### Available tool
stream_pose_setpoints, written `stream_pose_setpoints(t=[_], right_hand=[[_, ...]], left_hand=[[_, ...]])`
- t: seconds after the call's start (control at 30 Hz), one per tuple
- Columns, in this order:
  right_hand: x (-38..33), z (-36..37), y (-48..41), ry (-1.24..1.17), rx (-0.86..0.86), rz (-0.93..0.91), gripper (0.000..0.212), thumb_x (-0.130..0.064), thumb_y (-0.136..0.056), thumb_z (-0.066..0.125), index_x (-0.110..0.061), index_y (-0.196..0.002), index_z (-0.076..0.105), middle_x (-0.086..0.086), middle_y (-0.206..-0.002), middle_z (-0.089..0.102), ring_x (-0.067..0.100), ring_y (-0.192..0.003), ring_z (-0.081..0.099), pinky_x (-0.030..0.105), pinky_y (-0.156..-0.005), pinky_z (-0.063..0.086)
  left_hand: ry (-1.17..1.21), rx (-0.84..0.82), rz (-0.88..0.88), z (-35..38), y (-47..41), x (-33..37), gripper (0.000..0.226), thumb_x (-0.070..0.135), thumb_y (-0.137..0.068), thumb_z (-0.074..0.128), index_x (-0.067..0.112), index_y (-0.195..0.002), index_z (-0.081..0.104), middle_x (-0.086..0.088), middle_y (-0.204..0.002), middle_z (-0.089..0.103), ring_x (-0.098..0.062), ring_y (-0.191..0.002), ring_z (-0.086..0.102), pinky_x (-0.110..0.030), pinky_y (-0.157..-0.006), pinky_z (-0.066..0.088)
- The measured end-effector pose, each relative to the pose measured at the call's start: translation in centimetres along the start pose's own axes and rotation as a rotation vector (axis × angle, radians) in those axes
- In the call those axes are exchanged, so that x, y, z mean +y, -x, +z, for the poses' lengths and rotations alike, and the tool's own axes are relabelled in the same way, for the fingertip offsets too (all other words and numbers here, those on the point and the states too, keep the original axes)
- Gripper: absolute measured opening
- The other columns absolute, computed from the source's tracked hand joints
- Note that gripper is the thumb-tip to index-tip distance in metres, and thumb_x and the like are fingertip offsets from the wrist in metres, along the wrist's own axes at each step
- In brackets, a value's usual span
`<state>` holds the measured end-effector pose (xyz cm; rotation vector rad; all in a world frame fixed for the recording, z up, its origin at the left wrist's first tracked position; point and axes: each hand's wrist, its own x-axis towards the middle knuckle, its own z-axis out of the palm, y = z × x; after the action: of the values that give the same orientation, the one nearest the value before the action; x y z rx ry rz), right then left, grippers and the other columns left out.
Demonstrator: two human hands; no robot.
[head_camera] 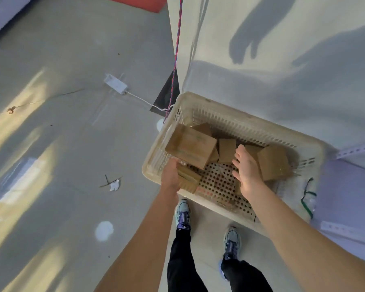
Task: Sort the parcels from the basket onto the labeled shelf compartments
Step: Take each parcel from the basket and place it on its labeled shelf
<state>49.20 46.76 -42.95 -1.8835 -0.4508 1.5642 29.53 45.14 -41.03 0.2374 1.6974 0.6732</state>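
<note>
Head view: left hand (170,175) under the large cardboard box (191,147) (fingers hidden, grip unclear); right hand (247,168), at its 3 o'clock, fingers splayed.

Light: warm, low sun is streaking the grey floor (19,127) at left, w/ pale bands glowing.
Shadows: a soft arm-and-hand shadow (247,39) is falling across the white panel (282,98), upper rt.
Glare: right hand (248,171) is catching bright light; left hand (171,175) is sitting dimmer.
Blur: whole pic is looking soft, w/ edges bending under wide-angle warp.
</note>
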Motion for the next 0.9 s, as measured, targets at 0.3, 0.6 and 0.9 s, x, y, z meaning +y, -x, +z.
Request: stream_pose_setpoints(t=[0.3,0.6,0.9], right_hand=[[-1.6,9.8,-13.4,0.263,-0.056,0.009,0.07,-0.065,-0.106,0.029,-0.025,-0.164,0.03,-0.004,-0.17,0.029,0.019,-0.155,0.029,0.041,-0.12,0.022],[-1.7,13.2,-21.7,0.541,-0.137,-0.008,0.074,-0.067,-0.106,0.024,-0.021,-0.163,0.03,-0.002,-0.17,0.029,0.023,-0.156,0.027,0.042,-0.123,0.023],[-0.6,12.6,-23.1,0.541,-0.159,0.039,0.082,-0.075,-0.101,0.021,-0.022,-0.164,0.031,0.0,-0.17,0.029,0.023,-0.157,0.026,0.044,-0.124,0.022]], left_hand=[[0.138,-0.072,-0.211,1.4,-12.9,0.4,0.063,0.048,-0.103,0.052,0.023,-0.159,0.039,-0.007,-0.166,0.036,-0.027,-0.152,0.037,-0.058,-0.123,0.032],[0.301,-0.022,-0.324,2.1,-19.7,-0.9,0.06,0.053,-0.1,0.055,0.023,-0.151,0.045,-0.003,-0.131,0.05,-0.024,-0.13,0.051,-0.053,-0.116,0.037],[0.361,-0.111,-0.32,2.8,-21.0,-1.6,0.059,0.059,-0.101,0.05,0.011,-0.132,0.065,0.003,-0.092,0.067,-0.016,-0.092,0.063,-0.041,-0.087,0.046]])
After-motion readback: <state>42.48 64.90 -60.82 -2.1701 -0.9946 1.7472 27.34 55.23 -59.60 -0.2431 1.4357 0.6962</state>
